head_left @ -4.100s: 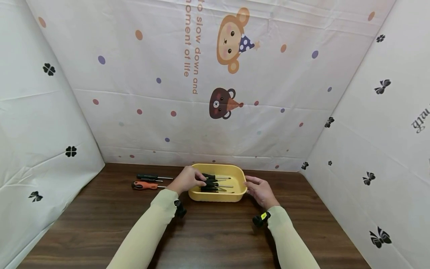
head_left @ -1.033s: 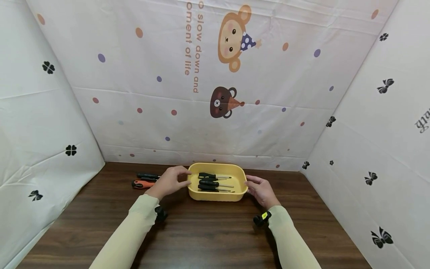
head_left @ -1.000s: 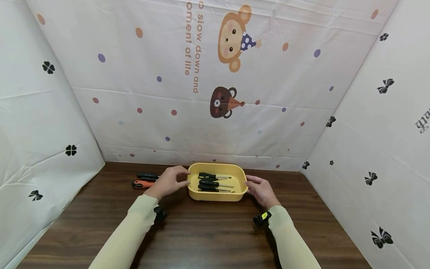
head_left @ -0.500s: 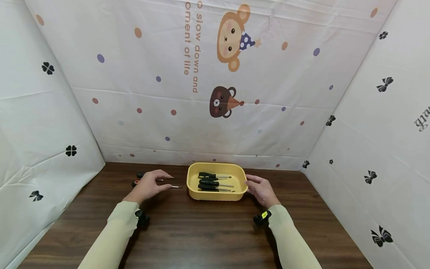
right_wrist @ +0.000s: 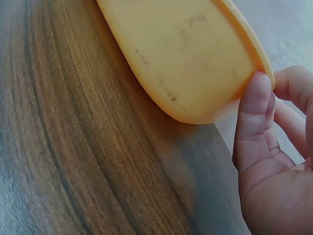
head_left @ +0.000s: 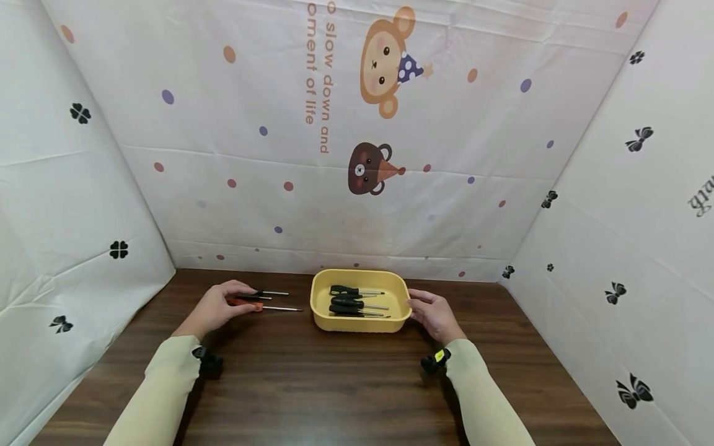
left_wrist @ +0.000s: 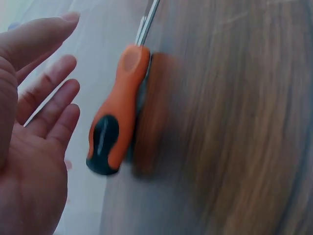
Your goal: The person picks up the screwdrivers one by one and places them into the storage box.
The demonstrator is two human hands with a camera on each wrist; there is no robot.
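My left hand is over the screwdrivers lying on the table's left side, thumb and fingers apart. In the left wrist view an orange-and-black screwdriver lies beside the spread fingers, with nothing held in them. Just behind it lie black-handled screwdrivers, their handles partly hidden by the hand. My right hand pinches the right end of a yellow plastic tray, thumb inside the rim and fingers outside. Inside the tray several black-handled screwdrivers lie side by side, shafts pointing right.
The dark wood table runs up to a white patterned cloth wall right behind the tray. White cloth also stands along the left and right sides.
Earlier my left hand lowered black-handled screwdrivers into the tray and let go. It has since moved left, away from the tray, to the remaining screwdrivers. My right hand has stayed on the tray.
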